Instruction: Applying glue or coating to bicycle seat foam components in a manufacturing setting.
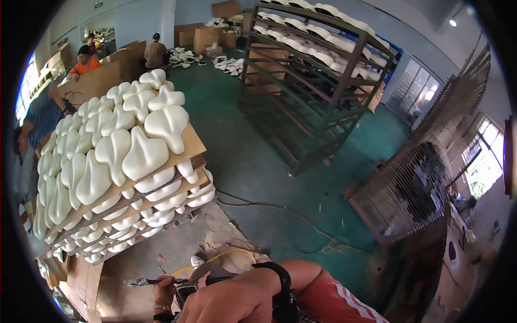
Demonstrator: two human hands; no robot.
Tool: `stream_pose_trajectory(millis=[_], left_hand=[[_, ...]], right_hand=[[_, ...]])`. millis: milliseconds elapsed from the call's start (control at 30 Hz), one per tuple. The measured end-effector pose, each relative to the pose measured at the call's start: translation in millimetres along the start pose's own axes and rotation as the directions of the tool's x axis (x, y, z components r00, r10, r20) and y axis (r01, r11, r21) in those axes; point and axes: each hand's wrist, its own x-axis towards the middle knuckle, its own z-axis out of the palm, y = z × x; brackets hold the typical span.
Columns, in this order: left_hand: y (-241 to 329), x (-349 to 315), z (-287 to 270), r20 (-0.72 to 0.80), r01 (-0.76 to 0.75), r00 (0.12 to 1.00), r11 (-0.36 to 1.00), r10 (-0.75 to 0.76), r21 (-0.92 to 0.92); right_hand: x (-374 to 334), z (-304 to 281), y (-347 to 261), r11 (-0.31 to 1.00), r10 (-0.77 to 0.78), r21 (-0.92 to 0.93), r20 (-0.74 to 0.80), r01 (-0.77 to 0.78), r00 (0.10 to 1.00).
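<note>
My left hand [163,293], with a bracelet on its wrist, is closed round a thin dark rod-like tool [144,281] that points left and has a worn, pale tip. Close to the camera, my right hand [229,301] reaches across from the right, a black band round its wrist. Its knuckles show, but its fingertips are hidden, so I cannot tell what it holds. Ahead and left of both hands stands a tall stack of boards [195,141] bearing rows of cream, saddle-shaped foam pieces [144,152].
A dark metal rack [344,59] with more pieces stands at the back. A wire-grid panel [401,199] leans at right. A cable [280,206] and a yellow hose [237,250] cross the floor. People work at far left, one in orange [89,65], near cardboard boxes [207,39].
</note>
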Motion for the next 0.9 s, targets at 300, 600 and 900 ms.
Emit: stream_pose_trajectory(millis=[300, 600, 900], left_hand=[[2, 0, -4, -0.023, 0.01, 1.0, 0.997, -0.009, 0.077], [3, 5, 7, 0.0, -0.018, 1.0, 1.0, 0.018, 0.015], [7, -7, 18, 0.055, 0.04, 0.998, 0.999, -0.041, 0.027]], right_hand=[[7, -7, 12, 0.996, -0.089, 0.032, 0.103, 0.086, 0.991], [-9, -14, 3, 0.988, -0.083, -0.12, 0.137, 0.099, 0.987], [-7, 5, -20, 0.78, -0.248, -0.597, -0.02, 0.187, 0.968]])
